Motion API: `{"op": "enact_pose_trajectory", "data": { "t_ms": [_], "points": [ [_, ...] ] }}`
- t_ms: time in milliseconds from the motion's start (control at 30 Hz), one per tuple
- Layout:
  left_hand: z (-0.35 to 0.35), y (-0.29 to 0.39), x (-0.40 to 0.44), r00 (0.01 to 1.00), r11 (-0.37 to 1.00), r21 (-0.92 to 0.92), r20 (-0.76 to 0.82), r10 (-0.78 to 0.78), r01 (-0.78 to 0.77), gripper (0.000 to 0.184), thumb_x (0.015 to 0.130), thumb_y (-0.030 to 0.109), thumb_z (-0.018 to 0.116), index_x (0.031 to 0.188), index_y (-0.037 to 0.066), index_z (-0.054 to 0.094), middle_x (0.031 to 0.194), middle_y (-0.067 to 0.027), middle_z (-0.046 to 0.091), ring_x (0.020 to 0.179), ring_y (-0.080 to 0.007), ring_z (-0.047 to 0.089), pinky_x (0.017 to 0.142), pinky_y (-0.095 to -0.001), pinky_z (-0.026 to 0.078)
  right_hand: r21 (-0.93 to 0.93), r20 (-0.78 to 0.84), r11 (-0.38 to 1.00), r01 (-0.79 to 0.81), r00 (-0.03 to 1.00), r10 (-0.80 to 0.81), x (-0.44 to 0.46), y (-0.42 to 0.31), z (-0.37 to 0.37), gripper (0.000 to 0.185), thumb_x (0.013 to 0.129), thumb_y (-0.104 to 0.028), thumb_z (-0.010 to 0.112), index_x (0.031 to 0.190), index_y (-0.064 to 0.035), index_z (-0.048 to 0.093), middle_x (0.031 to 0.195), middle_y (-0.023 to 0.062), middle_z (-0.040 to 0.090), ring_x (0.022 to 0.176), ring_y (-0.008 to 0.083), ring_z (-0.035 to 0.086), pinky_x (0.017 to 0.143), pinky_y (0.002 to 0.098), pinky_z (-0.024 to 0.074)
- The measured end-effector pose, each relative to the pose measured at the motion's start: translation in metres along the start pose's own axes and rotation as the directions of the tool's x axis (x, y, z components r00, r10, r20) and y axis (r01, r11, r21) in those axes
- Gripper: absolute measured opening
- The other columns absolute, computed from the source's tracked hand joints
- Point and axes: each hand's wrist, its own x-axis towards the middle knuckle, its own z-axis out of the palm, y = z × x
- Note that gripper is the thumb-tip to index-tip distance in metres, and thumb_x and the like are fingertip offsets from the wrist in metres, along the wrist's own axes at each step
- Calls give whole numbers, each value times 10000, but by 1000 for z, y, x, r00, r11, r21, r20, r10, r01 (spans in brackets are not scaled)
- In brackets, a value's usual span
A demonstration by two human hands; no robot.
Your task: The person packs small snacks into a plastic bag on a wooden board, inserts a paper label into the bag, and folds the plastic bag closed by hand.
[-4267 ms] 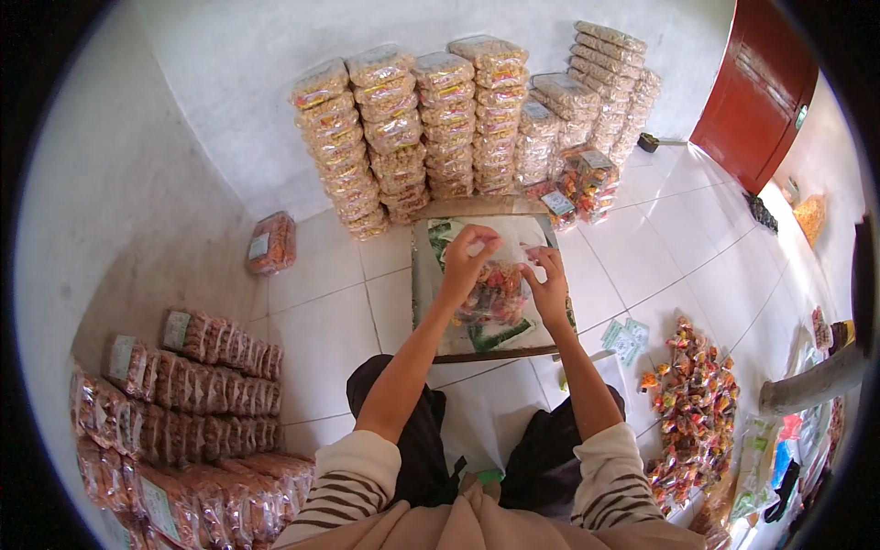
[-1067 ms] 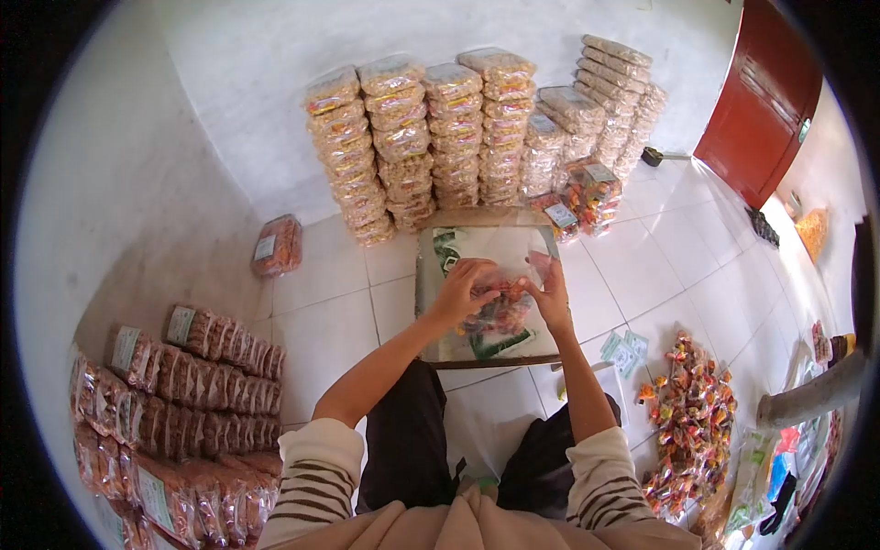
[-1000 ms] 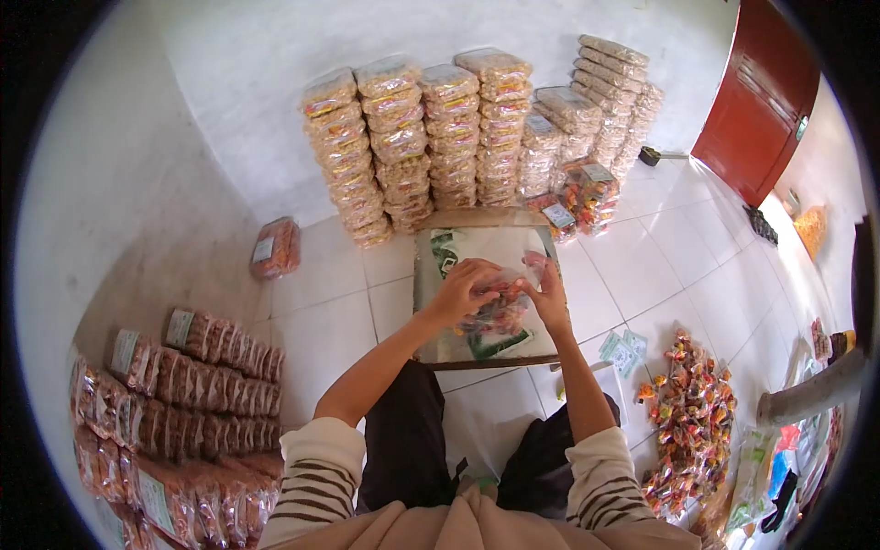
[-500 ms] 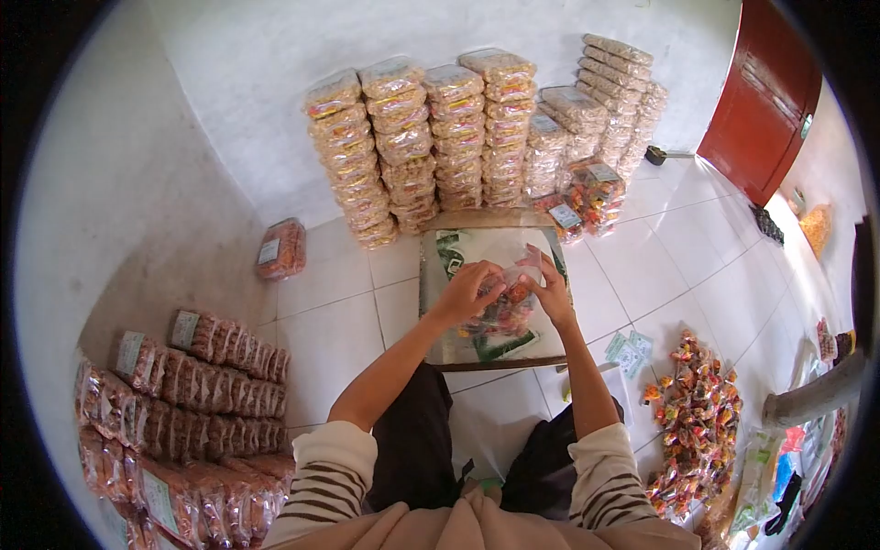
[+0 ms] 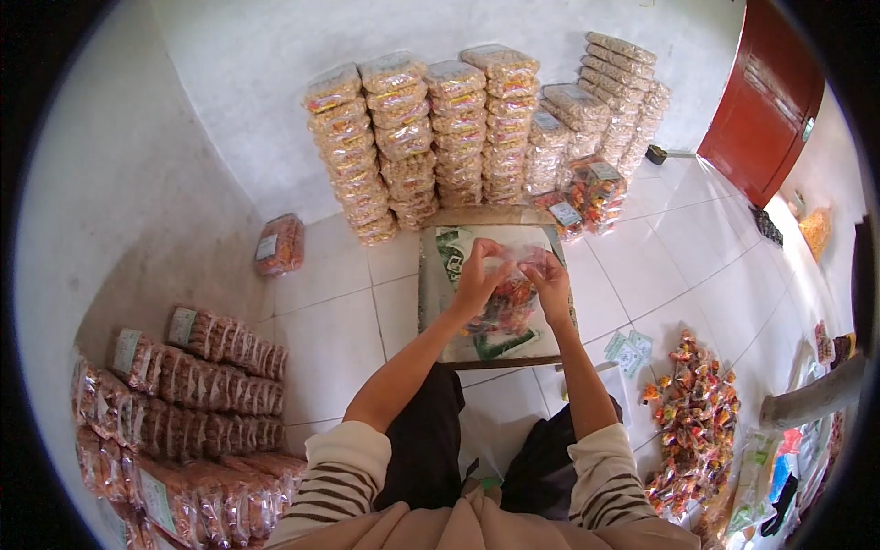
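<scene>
A clear plastic bag (image 5: pixel 507 310) with small red and orange wrapped pieces in it lies on a low table (image 5: pixel 431 316), over a white and green sheet (image 5: pixel 451 254). My left hand (image 5: pixel 483 271) pinches the upper left part of the bag's mouth. On the other side, my right hand (image 5: pixel 547 278) has its fingers closed on the bag's upper right edge. The filled part of the bag rests below and between both hands.
Tall stacks of packed bags (image 5: pixel 403 142) stand against the back wall. Reddish-brown packs (image 5: pixel 197 403) fill the lower left. A pile of small wrapped pieces (image 5: pixel 692 422) lies on the floor at right, near green and white labels (image 5: pixel 629 350) and a grey post (image 5: pixel 811 394).
My left hand has moved up from the bag's filled part to its mouth. The loose plastic at the top is now stretched between both hands.
</scene>
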Motion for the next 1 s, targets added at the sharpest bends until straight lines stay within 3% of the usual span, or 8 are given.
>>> {"op": "enact_pose_trajectory", "data": {
  "t_ms": [233,333,433,500,633,800,933,1000],
  "points": [
    [7,10,7,991,954,-279,-48,-126,108,349,772,142,666,1010,66,423,963,-87,506,946,-166,508,828,-313,393,-108,-22,992,63,998,-66,7,3,4,115,836,-119,591,870,-13,566,780,16,574,715,101,505,686,241,410],
    [-13,4,6,961,939,-322,-276,26,-117,296,753,145,679,874,54,425,903,-89,514,881,-167,517,767,-301,404,-409,-73,911,52,993,-89,5,-3,8,126,858,-126,557,845,-1,563,750,36,586,678,109,501,671,245,409],
    [-56,-27,-11,988,997,47,-139,69,-63,290,738,227,700,854,55,497,902,-71,482,857,-179,484,790,-321,383,-388,-56,911,141,983,-176,10,7,6,142,888,-137,511,866,1,541,739,60,599,678,122,516,681,247,416],
    [-63,-27,-19,956,876,384,108,272,-293,299,721,318,708,840,75,579,876,-51,443,836,-203,451,816,-342,353,-312,-18,923,227,969,-244,11,7,7,131,902,-132,471,876,-5,490,773,91,640,671,159,568,668,260,448],
    [-50,-25,-16,955,866,414,218,204,-279,304,699,346,721,867,109,630,932,-59,420,889,-221,428,842,-352,332,-295,-10,926,237,968,-251,10,6,9,143,911,-146,461,886,-6,468,788,89,645,685,159,572,682,261,449],
    [-36,-58,-20,973,966,198,-129,191,-164,458,705,350,718,1043,81,565,1065,-67,385,985,-212,399,914,-358,310,-123,-43,981,151,987,-157,6,2,11,151,908,-161,493,898,-11,487,805,33,536,771,98,503,736,243,409],
    [-28,-48,-19,996,997,-7,40,-82,82,462,755,347,686,1077,66,510,1047,-66,437,1059,-184,413,903,-355,354,-249,-43,954,166,982,-183,8,10,4,150,908,-164,496,904,-14,494,825,25,526,785,90,481,730,238,403],
    [-21,-51,-16,969,955,-181,121,-213,233,401,723,261,718,1004,45,531,920,-75,492,870,-178,506,772,-294,419,-262,-67,953,151,982,-174,8,10,3,145,908,-150,480,873,-11,461,799,97,588,770,150,585,743,264,443]
  ]
}}
